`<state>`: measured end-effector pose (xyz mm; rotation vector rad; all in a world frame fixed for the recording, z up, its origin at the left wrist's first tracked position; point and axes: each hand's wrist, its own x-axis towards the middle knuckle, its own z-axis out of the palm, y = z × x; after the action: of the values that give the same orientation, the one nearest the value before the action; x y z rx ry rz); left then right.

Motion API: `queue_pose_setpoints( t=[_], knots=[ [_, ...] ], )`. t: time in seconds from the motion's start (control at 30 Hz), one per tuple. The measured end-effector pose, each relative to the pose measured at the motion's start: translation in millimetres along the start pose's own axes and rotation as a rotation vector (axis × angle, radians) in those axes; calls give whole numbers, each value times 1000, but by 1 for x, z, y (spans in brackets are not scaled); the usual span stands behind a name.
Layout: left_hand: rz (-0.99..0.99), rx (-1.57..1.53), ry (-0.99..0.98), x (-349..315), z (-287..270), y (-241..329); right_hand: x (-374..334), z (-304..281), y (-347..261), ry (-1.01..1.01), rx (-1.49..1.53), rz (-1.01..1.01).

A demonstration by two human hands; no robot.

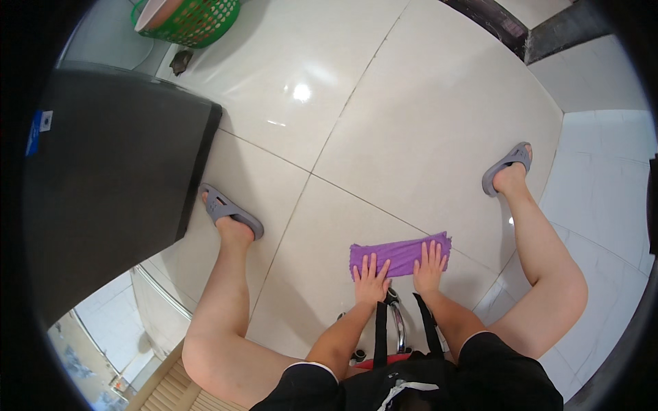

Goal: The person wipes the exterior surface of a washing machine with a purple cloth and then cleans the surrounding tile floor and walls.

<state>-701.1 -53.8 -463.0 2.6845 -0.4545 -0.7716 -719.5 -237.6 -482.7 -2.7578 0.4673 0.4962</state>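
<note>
A folded purple cloth (399, 256) lies flat on the pale tiled floor (329, 212), in front of where I sit. My left hand (372, 279) presses on its left part with the fingers spread. On the cloth's right part rests my right hand (429, 266), its fingers also stretched out and apart. Both palms face down, with the wrists toward me. Neither hand grips the cloth; its right end and far edge show past my fingertips.
My feet in grey slippers (234, 212) stand wide apart on either side. A dark cabinet-like appliance (123, 171) is at left, and a green basket (199, 24) stands far left. White marbled tiles (603, 192) line the right. Under me are a chrome stool leg (399, 329) and casters.
</note>
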Motion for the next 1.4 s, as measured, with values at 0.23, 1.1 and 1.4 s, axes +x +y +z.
queue_pose_setpoints(
  t=[0.23, 1.1, 1.4],
  knots=[
    [119, 80, 165, 148, -82, -22, 136, -34, -45, 212, 163, 108],
    [-257, 141, -121, 8, -34, -36, 6, -23, -38, -207, 37, -379],
    [-383, -26, -21, 72, -91, -58, 84, -41, -102, -254, 103, -272]
  ],
)
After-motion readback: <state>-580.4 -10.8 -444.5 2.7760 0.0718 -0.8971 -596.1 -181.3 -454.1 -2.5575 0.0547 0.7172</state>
